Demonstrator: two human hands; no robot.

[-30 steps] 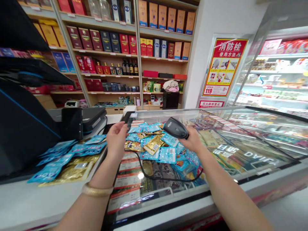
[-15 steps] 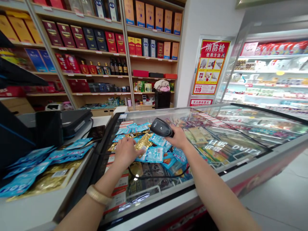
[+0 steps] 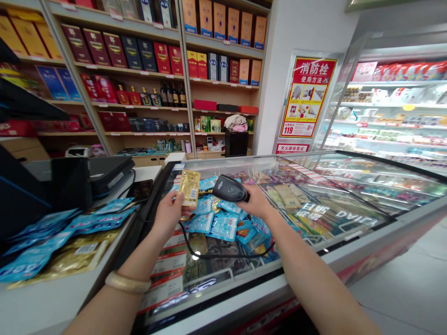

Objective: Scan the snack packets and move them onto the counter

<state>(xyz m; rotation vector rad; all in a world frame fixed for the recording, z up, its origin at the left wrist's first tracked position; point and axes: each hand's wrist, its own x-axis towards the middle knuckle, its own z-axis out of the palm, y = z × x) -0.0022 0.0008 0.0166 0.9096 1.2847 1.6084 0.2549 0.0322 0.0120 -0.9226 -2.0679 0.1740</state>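
Observation:
A gold packet (image 3: pixel 190 185) is pinched in my left hand (image 3: pixel 170 211), tilted up with its white barcode label showing. My right hand (image 3: pixel 256 202) grips a black handheld scanner (image 3: pixel 229 188), its head pointing left toward the packet with a small gap between them. Beneath both hands, a pile of blue packets (image 3: pixel 223 226) lies on the glass top of the freezer (image 3: pixel 244 267). The scanner's black cable loops over the glass in front of the pile.
Left of the freezer, a white counter (image 3: pixel 45 304) bears more blue packets (image 3: pixel 42 249), gold packets (image 3: pixel 82 253) and a black machine (image 3: pixel 108 172). Shelves of boxes and bottles (image 3: pixel 174 95) stand behind. A lit refrigerated case (image 3: pixel 394 107) is at the right.
My left hand has lifted the gold packet off the pile and moved it left and up. The scanner has shifted slightly left and down in my right hand.

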